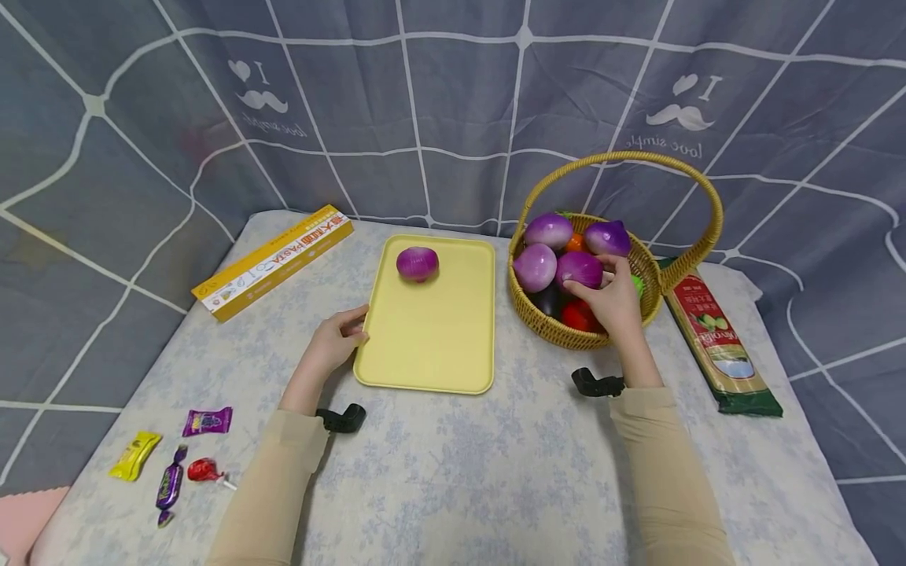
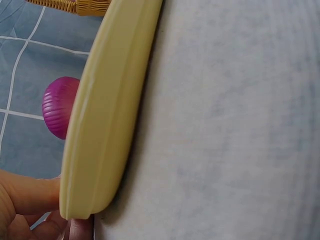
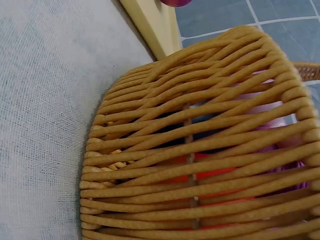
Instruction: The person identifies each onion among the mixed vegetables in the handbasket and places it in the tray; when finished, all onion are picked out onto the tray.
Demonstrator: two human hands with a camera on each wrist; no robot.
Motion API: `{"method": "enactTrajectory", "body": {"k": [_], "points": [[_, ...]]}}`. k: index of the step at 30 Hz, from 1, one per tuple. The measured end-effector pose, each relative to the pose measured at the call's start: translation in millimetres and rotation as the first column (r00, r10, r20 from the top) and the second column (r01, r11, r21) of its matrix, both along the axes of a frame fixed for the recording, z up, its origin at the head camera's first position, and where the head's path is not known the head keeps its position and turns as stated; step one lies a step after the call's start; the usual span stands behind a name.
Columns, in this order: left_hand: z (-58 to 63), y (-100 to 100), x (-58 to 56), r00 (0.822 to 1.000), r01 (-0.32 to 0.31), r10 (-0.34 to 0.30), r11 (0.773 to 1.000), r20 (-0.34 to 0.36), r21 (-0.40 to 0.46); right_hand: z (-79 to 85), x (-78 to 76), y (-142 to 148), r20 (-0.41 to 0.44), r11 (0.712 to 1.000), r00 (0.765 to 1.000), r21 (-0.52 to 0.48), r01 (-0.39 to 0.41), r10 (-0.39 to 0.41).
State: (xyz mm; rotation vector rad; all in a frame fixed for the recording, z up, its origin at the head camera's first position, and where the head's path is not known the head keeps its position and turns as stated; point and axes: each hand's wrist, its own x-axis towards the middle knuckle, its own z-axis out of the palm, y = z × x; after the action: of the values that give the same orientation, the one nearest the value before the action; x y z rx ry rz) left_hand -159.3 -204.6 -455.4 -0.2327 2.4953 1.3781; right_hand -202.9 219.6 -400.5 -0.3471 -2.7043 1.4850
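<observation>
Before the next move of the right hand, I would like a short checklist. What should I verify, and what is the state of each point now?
1. Right hand holds an onion: ok.
2. Held onion outside the basket: not ok, it is inside.
3. Basket upright: ok.
4. Left hand at the tray edge: ok.
5. Tray onion within the rim: ok.
6. Grip firmness: cannot tell.
</observation>
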Motion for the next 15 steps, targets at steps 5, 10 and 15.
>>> {"method": "enactTrajectory", "body": {"k": [5, 10, 15], "points": [[-0.7, -0.9, -0.8, 1.000, 0.003, -0.003, 1.000, 0.001, -0.005, 5.0, 7.4, 0.8, -0.015, 1.000, 1.000, -0.001, 0.024, -0.024], [-0.4, -0.5, -1.5, 1.000, 0.004, -0.004, 1.000, 0.008, -0.005, 14.2, 18.3, -3.0, -0.028, 0.999, 0.999, -0.001, 0.036, -0.036], [0.0, 0.1, -1.4, 1.000, -0.002, 0.002, 1.000, 0.017, 0.004, 26.5, 27.6, -14.0, -0.067, 0.998, 0.998, -0.065, 0.006, -0.010]]}}
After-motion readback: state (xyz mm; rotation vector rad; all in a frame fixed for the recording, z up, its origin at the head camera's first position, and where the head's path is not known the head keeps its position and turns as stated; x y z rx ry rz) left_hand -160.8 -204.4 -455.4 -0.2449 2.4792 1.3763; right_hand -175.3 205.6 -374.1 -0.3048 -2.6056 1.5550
